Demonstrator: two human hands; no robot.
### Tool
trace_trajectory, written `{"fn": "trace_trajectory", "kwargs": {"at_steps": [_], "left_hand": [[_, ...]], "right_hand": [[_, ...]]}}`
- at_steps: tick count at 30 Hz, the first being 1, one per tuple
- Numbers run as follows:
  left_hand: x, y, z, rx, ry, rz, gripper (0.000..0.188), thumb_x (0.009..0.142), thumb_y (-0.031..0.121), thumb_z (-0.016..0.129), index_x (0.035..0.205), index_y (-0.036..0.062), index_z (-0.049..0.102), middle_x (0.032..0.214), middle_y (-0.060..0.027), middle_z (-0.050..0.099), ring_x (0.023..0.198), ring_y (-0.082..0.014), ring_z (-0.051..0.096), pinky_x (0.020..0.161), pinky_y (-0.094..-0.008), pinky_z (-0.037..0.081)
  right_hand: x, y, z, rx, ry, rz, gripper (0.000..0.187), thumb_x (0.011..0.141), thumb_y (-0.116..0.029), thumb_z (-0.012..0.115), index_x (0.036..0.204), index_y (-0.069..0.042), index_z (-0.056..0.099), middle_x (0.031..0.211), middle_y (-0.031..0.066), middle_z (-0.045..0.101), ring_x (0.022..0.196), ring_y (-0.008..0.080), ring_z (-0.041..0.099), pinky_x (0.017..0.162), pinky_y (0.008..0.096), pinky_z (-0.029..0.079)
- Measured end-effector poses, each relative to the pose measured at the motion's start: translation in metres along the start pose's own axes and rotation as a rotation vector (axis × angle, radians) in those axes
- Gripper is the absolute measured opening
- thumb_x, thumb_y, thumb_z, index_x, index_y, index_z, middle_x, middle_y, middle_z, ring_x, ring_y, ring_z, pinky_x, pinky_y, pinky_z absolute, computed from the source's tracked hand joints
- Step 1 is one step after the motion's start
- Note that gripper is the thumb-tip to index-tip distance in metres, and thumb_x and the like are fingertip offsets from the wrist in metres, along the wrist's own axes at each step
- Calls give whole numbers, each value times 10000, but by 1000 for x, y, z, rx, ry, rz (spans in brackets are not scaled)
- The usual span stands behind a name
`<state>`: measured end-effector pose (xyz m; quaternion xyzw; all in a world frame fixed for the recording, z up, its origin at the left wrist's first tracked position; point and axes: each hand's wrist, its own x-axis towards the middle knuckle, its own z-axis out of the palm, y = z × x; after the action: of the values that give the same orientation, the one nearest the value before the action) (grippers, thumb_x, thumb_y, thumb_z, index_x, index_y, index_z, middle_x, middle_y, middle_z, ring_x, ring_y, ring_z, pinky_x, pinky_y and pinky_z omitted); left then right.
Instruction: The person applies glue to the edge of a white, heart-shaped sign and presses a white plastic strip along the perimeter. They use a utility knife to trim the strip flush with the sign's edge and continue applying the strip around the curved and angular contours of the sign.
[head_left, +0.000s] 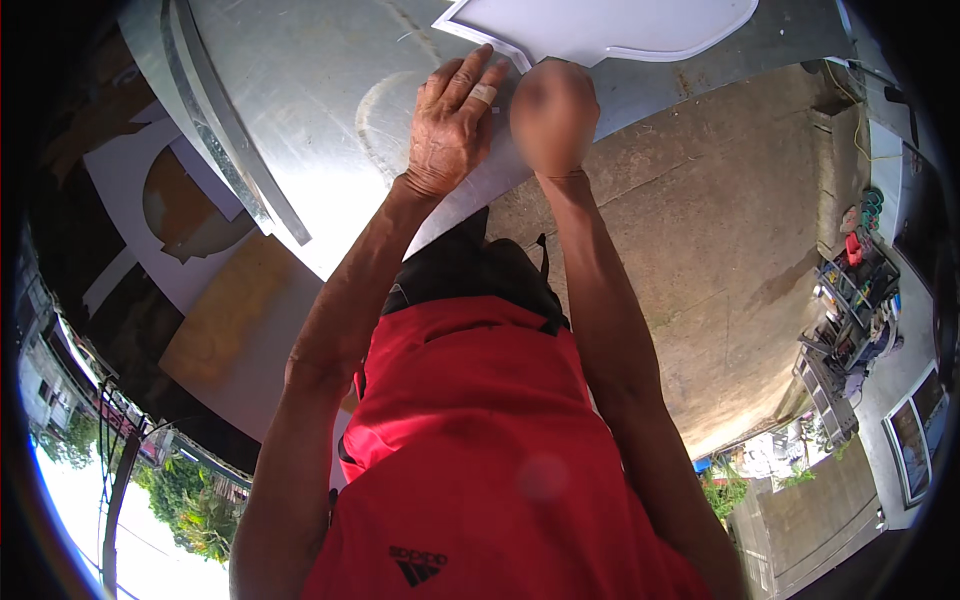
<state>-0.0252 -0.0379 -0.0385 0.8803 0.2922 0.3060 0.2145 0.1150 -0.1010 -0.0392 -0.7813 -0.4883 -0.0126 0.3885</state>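
Note:
A white flat panel with a raised, rim-like edge and a curved, pointed outline lies on the grey metal-topped table. At the panel's near edge, my left hand has its fingers curled and close together, with a pale band round one finger. What those fingers hold, if anything, is hidden. Beside it, to the right, my right hand is at the panel's inner corner. Its fingers are blurred, so their grip cannot be made out.
A long metal strip lies along the table's left side. Lower left are white and brown cut boards. Concrete floor stretches to the right, where a cluttered rack stands by the wall. The table's near edge runs just below my hands.

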Motion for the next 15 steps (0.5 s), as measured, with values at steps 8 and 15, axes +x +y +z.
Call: {"fn": "trace_trajectory", "kwargs": {"at_steps": [8, 15], "left_hand": [[4, 2, 4, 151, -151, 23, 623, 868, 193, 707, 1476, 262, 591, 1589, -64, 479, 1300, -284, 528, 1062, -456, 389], [3, 1, 6, 186, -148, 7, 614, 864, 249, 718, 1461, 312, 591, 1573, -51, 483, 1306, -267, 508, 1052, -432, 373]], "right_hand": [[0, -1, 0, 9, -13, 35, 132, 781, -24, 712, 838, -50, 595, 851, 125, 605, 824, 356, 614, 701, 467, 529], [-1, -2, -1, -2, -34, 31, 136, 782, -29, 719, 855, -47, 606, 862, 127, 610, 827, 355, 610, 706, 464, 527]]}}
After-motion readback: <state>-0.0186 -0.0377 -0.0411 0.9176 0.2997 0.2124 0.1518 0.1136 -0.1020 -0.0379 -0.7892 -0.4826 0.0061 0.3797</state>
